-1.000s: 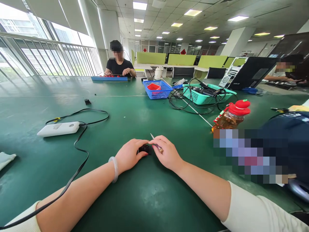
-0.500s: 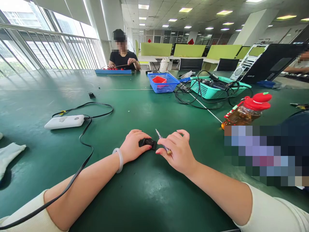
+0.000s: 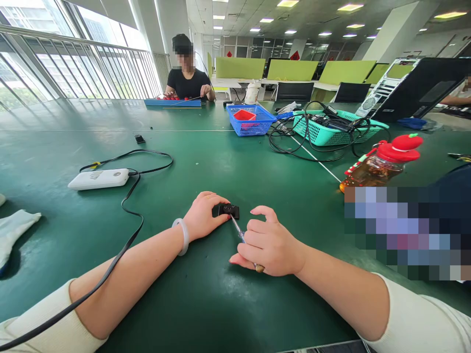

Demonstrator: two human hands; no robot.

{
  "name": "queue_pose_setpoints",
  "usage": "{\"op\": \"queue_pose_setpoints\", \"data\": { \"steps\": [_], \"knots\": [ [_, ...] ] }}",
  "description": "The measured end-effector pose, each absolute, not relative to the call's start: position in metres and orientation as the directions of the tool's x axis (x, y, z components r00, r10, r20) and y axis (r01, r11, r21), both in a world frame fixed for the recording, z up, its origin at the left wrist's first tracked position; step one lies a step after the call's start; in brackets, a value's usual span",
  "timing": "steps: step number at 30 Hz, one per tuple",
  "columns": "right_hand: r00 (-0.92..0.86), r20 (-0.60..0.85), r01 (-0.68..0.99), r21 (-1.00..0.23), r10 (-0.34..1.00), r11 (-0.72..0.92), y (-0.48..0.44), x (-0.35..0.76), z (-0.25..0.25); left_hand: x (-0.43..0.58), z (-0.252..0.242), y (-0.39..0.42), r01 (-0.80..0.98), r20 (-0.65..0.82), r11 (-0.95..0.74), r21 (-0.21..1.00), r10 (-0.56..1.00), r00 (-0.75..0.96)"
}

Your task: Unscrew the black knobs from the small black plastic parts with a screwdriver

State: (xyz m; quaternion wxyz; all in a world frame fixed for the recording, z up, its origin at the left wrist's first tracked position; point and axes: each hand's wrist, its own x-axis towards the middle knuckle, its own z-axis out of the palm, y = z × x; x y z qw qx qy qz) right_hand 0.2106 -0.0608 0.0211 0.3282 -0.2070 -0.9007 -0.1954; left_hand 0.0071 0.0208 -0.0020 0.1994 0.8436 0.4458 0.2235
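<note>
Block (image 3: pixel 231 210): likely light, stiff; best gripped across its sides. Left hand (image 3: pixel 204 215) half-closed round one end; right hand (image 3: pixel 270 246) loosely curled on screwdriver (image 3: pixel 238 227).

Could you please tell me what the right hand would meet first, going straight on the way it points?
Probably the small black rectangular block held by the left hand; the slim metal-tipped tool in the right hand seems to touch it, though depth is unclear.

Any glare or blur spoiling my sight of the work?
Head view: windows bleached, upper left; pale glare on the green table, bottom centre; mosaic blocks at right; no glare hides the black part or the tool, though fine detail is too small to read.
</note>
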Motion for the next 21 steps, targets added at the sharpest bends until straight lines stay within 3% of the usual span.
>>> {"op": "queue_pose_setpoints", "data": {
  "steps": [7,14,21],
  "knots": [
    [-0.732,0.612,0.499,0.183,0.299,0.847,-0.0603,0.2108,0.0202,0.0069,-0.0024,0.0211,0.659,0.194,-0.518,0.545,0.843,0.503],
    [-0.806,0.466,0.512,0.239,0.365,0.825,-0.0577,0.2096,0.0121,0.0077,-0.0028,0.022,0.681,0.189,-0.506,0.53,0.853,0.487],
    [-0.759,0.528,0.556,0.22,0.382,0.801,-0.0583,0.2086,0.0156,0.0081,-0.0037,0.0222,0.685,0.188,-0.507,0.523,0.853,0.488]
  ]
}}
